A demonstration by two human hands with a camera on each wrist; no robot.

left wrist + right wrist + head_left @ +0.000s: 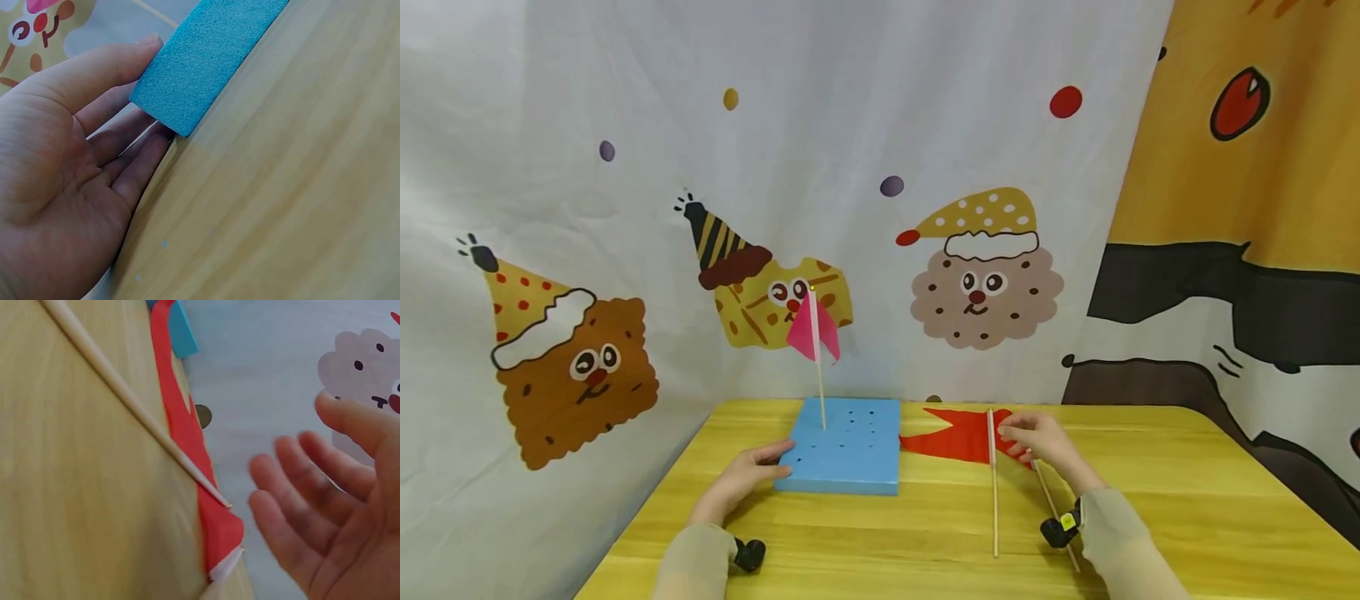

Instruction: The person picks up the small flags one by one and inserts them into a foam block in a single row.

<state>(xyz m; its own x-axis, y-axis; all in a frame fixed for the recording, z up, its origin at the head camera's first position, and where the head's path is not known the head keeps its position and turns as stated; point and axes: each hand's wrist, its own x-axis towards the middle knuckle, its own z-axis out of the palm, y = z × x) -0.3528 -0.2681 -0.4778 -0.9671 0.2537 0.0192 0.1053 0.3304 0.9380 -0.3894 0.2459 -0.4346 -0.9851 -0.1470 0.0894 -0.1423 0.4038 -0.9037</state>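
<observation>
A blue square foam-like block (850,463) is resting on the yellow wood-grained table (925,542), a pink fabric flag (803,333) being held up in it by a thin stick. Its left edge is being touched by the left hand (747,475); with fingertips being hidden behind the block, whether that grip is clamped cannot be told. Beside two red fabric flags (958,440), partly being covered in the head view, the right hand (1047,437) is being held with its grip apart, nothing inside.

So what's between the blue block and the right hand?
Red flag cloth and a wooden stick lie there, as the head view shows.
</observation>
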